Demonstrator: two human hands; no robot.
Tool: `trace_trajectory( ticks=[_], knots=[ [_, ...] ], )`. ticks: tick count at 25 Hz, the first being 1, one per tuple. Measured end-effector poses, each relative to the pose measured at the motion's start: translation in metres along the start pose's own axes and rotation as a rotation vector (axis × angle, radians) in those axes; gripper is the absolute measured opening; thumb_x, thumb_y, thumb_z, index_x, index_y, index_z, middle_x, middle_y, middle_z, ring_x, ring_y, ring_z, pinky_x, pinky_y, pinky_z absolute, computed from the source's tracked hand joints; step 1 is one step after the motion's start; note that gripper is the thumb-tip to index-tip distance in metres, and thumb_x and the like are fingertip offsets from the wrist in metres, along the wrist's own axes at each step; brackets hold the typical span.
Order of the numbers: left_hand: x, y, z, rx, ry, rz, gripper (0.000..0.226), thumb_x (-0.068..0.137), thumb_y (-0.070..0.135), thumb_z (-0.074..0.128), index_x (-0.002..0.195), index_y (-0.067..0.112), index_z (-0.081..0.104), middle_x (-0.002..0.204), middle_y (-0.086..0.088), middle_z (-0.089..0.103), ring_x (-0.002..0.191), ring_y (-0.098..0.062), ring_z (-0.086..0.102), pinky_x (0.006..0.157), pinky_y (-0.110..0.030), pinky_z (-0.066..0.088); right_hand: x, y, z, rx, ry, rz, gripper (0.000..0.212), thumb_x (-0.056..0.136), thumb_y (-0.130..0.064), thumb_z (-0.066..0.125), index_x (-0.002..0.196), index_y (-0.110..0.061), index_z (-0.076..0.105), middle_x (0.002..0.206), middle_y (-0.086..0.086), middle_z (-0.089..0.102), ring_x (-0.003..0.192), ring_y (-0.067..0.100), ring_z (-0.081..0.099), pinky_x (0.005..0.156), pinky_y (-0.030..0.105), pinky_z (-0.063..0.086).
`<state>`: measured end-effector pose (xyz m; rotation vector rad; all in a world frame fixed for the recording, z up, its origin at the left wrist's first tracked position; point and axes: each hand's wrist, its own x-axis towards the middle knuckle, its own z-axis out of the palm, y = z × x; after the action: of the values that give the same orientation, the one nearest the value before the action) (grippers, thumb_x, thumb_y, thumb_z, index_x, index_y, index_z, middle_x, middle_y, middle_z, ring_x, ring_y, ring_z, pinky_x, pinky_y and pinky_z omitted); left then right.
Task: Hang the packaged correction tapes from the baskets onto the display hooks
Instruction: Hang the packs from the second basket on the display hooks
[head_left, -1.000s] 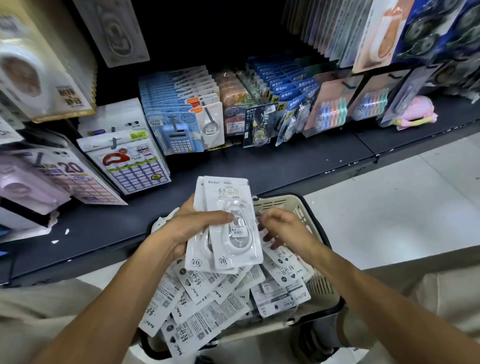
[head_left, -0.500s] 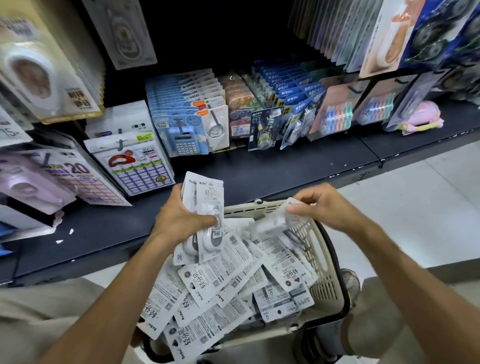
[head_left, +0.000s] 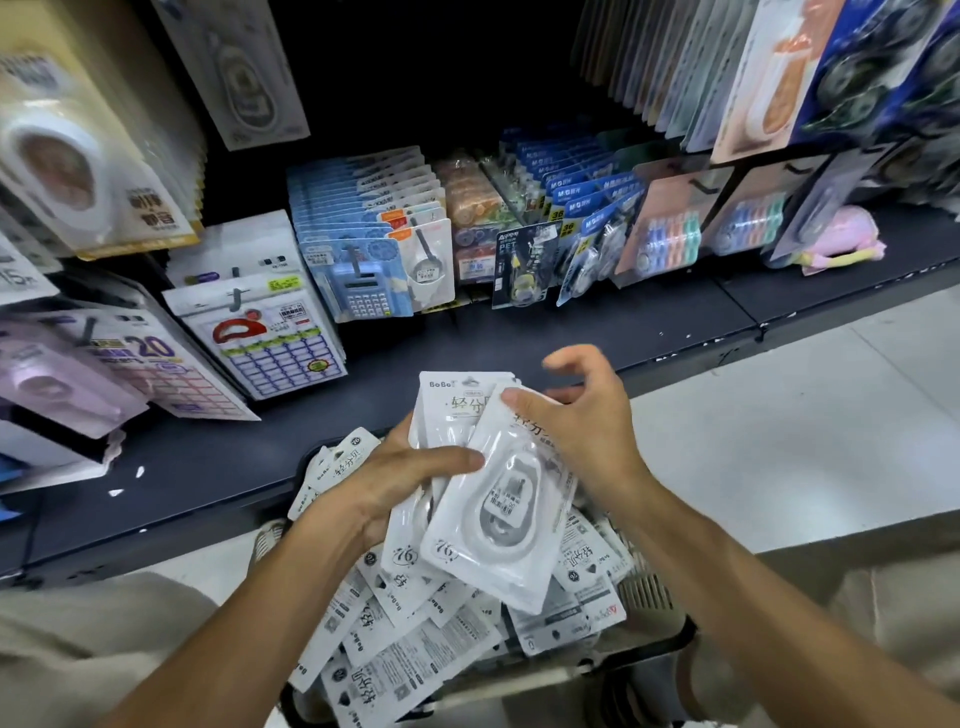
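Observation:
My left hand (head_left: 400, 475) grips a small stack of white packaged correction tapes (head_left: 447, 431), held upright above the basket. My right hand (head_left: 582, 421) presses one more white pack (head_left: 498, 514) against the front of that stack, thumb on its top edge, the other fingers spread. Below them a beige plastic basket (head_left: 647, 597) is heaped with several more of the same packs (head_left: 415, 660), most lying face down.
A dark shelf (head_left: 519, 343) runs across in front of me. Above it hang rows of packaged stationery on hooks: a label pack (head_left: 270, 338), blue calculator packs (head_left: 363, 270), blue tape packs (head_left: 587, 208). Light floor tiles (head_left: 831, 426) lie to the right.
My right hand lifted a pack out of the basket and brought it left onto the stack in my left hand. The stack has turned face-on to me.

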<state>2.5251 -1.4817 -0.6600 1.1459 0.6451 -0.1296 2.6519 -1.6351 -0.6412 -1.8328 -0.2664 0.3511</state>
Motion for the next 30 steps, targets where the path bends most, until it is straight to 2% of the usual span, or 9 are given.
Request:
trace_trajectory(
  ticks=[2, 4, 6, 8, 11, 17, 21, 25, 30],
  knots=[
    [0.003, 0.006, 0.002, -0.02, 0.114, 0.045, 0.073, 0.055, 0.006, 0.089, 0.122, 0.02, 0.065, 0.107, -0.012, 0.08, 0.092, -0.033, 0.078, 0.073, -0.045, 0.063, -0.005, -0.007, 0.0, 0.312, 0.014, 0.296, 0.056, 0.074, -0.038, 0.088, 0.118, -0.035, 0.053, 0.12, -0.006, 0.062, 0.1, 0.018, 0.067, 0.086, 0.041, 0.059],
    [0.005, 0.019, -0.001, -0.087, 0.266, 0.131, 0.062, 0.067, -0.003, 0.087, 0.121, 0.018, 0.066, 0.107, -0.011, 0.08, 0.093, -0.031, 0.077, 0.081, -0.047, 0.062, -0.018, -0.018, -0.003, 0.47, -0.25, 0.49, 0.061, 0.074, -0.041, 0.087, 0.126, -0.028, 0.057, 0.117, 0.002, 0.073, 0.097, 0.023, 0.072, 0.077, 0.041, 0.06],
    [0.003, 0.033, -0.001, -0.155, 0.292, 0.192, 0.063, 0.066, -0.001, 0.089, 0.122, 0.017, 0.067, 0.11, -0.012, 0.079, 0.096, -0.032, 0.077, 0.084, -0.048, 0.061, -0.034, -0.022, -0.004, 0.453, -0.466, 0.394, 0.058, 0.072, -0.03, 0.089, 0.124, -0.023, 0.065, 0.111, 0.005, 0.077, 0.098, 0.024, 0.075, 0.071, 0.035, 0.06],
    [-0.006, 0.051, -0.001, -0.199, 0.232, 0.213, 0.077, 0.054, 0.007, 0.098, 0.125, 0.015, 0.069, 0.111, -0.014, 0.079, 0.097, -0.034, 0.076, 0.082, -0.046, 0.061, -0.037, -0.036, -0.004, 0.469, -0.435, 0.249, 0.053, 0.075, -0.022, 0.086, 0.124, -0.021, 0.066, 0.112, 0.007, 0.077, 0.102, 0.027, 0.074, 0.08, 0.041, 0.06],
    [-0.03, 0.093, -0.01, -0.174, 0.107, 0.316, 0.048, 0.055, 0.01, 0.092, 0.1, 0.025, 0.082, 0.105, -0.014, 0.08, 0.088, -0.03, 0.079, 0.07, -0.042, 0.064, -0.022, -0.072, -0.006, 0.639, -0.452, 0.19, 0.048, 0.075, -0.031, 0.079, 0.121, -0.02, 0.07, 0.117, 0.013, 0.075, 0.104, 0.035, 0.073, 0.077, 0.043, 0.06],
    [-0.118, 0.201, -0.085, 0.169, 0.425, 0.697, 0.067, 0.04, 0.014, 0.103, 0.099, 0.031, 0.075, 0.1, -0.003, 0.082, 0.087, -0.023, 0.079, 0.065, -0.035, 0.064, -0.001, -0.152, 0.039, 0.249, -0.511, -0.178, 0.039, 0.079, -0.058, 0.066, 0.116, -0.044, 0.062, 0.09, -0.009, 0.077, 0.038, 0.01, 0.05, 0.036, 0.022, 0.039],
    [-0.147, 0.206, -0.126, 0.059, 0.697, 0.901, 0.071, 0.038, 0.02, 0.1, 0.103, 0.032, 0.073, 0.102, 0.001, 0.081, 0.092, -0.022, 0.079, 0.073, -0.041, 0.065, 0.015, -0.187, 0.087, 0.156, -0.582, -0.292, 0.014, 0.095, -0.044, 0.062, 0.107, -0.052, 0.063, 0.091, -0.01, 0.077, 0.044, 0.012, 0.049, 0.04, 0.018, 0.038],
    [-0.156, 0.197, -0.131, -0.053, 0.702, 0.996, 0.061, 0.046, 0.026, 0.094, 0.103, 0.031, 0.072, 0.1, 0.0, 0.081, 0.086, -0.021, 0.08, 0.062, -0.033, 0.063, 0.02, -0.197, 0.112, 0.128, -0.477, -0.286, 0.005, 0.096, -0.033, 0.066, 0.097, -0.036, 0.07, 0.086, -0.01, 0.077, 0.049, 0.001, 0.058, 0.043, 0.015, 0.04],
    [-0.154, 0.193, -0.131, -0.083, 0.641, 0.952, 0.075, 0.047, 0.025, 0.097, 0.116, 0.027, 0.068, 0.108, -0.006, 0.08, 0.094, -0.032, 0.078, 0.08, -0.055, 0.062, 0.005, -0.178, 0.122, 0.232, -0.283, -0.327, 0.01, 0.094, -0.032, 0.069, 0.095, -0.041, 0.071, 0.091, -0.011, 0.077, 0.077, 0.006, 0.072, 0.057, 0.016, 0.047]
  ],
)
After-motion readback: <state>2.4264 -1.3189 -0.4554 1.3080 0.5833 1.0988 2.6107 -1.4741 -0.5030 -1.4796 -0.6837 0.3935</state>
